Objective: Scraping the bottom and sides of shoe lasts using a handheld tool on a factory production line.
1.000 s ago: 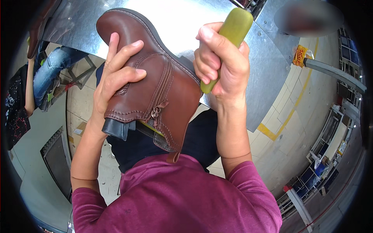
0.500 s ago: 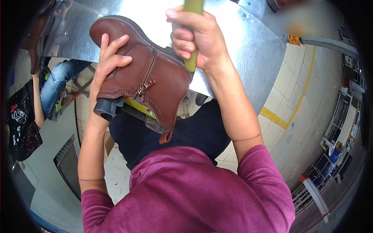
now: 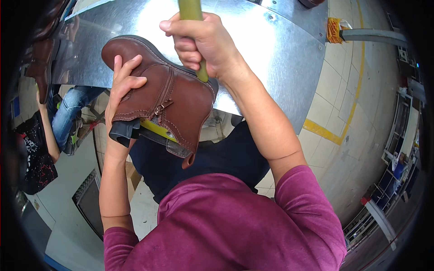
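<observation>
Green tool stands more upright, its lower end at the boot's sole edge

The brown boot [image 3: 190, 99] lies on its side in the person's grasp, with the toe over the metal table [image 3: 271, 49] and the open top over the lap. Whether it rests also on the table edge, I cannot tell.

The right hand [image 3: 203, 43] is closed in a fist around the green tool [image 3: 190, 9]. One second earlier this tool leans with its top to the right, and its lower end is by the back corner of the heel. Now it is almost upright, and the lower end is a little further toward the toe, along the edge where the upper meets the sole. It seems to touch there, but the contact is not fully clear.

The left hand [image 3: 118, 88] holds the boot, with the fingers spread over the upper; the thumb is hidden. This grip is nearly the same as before, so I judge that this hand gives the support while the right one moves the tool along the edge.

The open top also shows more of the yellow-green insert [image 3: 156, 128] than a second earlier, beside a dark block [image 3: 122, 132]. The zipper [image 3: 162, 107] faces upward. The camera view shifts too, so part of the movement is only apparent.
</observation>
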Available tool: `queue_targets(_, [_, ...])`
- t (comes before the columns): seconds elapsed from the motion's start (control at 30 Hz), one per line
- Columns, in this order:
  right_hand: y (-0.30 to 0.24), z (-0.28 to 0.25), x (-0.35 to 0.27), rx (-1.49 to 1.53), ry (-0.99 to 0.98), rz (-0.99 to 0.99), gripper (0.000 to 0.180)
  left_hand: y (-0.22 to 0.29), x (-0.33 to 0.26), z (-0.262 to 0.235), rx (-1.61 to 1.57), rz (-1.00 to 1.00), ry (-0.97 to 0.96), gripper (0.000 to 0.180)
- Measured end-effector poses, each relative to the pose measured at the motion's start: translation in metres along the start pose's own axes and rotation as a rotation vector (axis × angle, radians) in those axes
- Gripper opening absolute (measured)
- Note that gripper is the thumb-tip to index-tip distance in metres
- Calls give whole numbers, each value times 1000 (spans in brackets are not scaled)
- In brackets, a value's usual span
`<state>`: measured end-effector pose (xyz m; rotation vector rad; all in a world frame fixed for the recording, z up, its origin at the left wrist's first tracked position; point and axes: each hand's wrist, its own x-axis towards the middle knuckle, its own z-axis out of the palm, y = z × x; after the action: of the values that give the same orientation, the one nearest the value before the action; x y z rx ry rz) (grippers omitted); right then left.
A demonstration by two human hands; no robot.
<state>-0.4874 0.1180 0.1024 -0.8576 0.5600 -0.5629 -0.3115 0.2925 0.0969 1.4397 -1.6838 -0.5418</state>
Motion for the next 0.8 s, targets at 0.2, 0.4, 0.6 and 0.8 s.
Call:
queue_targets(0.2, [5, -19, -24, 159, -6, -178, 19, 9, 7, 3, 64, -8, 15, 42])
queue_targets(0.4, [13, -17, -36, 172, 29, -340, 16, 9, 11, 5, 96, -1, 20, 51])
queue_targets(0.6, [20, -24, -46, 276, 56, -454, 11, 14, 18, 3, 74, -9, 0, 59])
queue_targets(0.8, [28, -22, -58, 347, 207, -558, 11, 13, 23, 4, 134, 14, -26, 61])
